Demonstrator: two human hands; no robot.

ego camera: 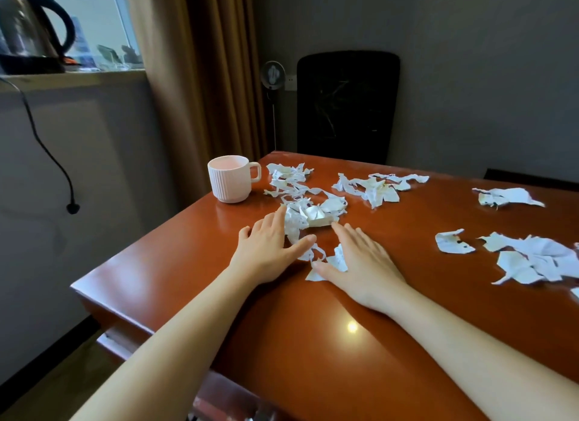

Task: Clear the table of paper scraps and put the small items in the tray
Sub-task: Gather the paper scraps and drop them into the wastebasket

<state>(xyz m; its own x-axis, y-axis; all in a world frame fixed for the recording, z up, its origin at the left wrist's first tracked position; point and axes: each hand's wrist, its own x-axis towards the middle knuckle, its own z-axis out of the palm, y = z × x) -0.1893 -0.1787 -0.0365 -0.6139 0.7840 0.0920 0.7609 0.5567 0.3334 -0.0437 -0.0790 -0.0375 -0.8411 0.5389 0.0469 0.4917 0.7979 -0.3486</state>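
1. Paper scraps [313, 215] lie all over the far and right parts of the reddish-brown bench [313, 342], torn white pieces with dark print on some.
2. The nearest clump sits between the person's two hands, with a thin strip trailing from it toward the near edge.
3. The left hand [269, 251] lies flat on the bench with its fingers straight and spread. Its fingertips touch the left side of that clump and its thumb rests against the trailing strip.
4. The right hand [360, 260] is also flat and holds nothing, fingers stretched toward the clump. One small scrap lies against the hand between thumb and forefinger, and another pokes out from under the thumb.
5. A second heap [376, 188] lies farther back, and a third [504, 198] sits well off to the right.
6. A lone scrap [452, 242] and a larger pile [532, 260] lie near the right edge of view.
7. A ribbed pale pink mug [232, 179] stands upright at the far left corner, just beside the farthest scraps.
8. Beyond the bench stands a black chair [344, 107], with a small fan [273, 74] and a brown curtain [194, 75] to its left.
9. A dark kettle [31, 28] sits on the window ledge, and its cord hangs down the wall.
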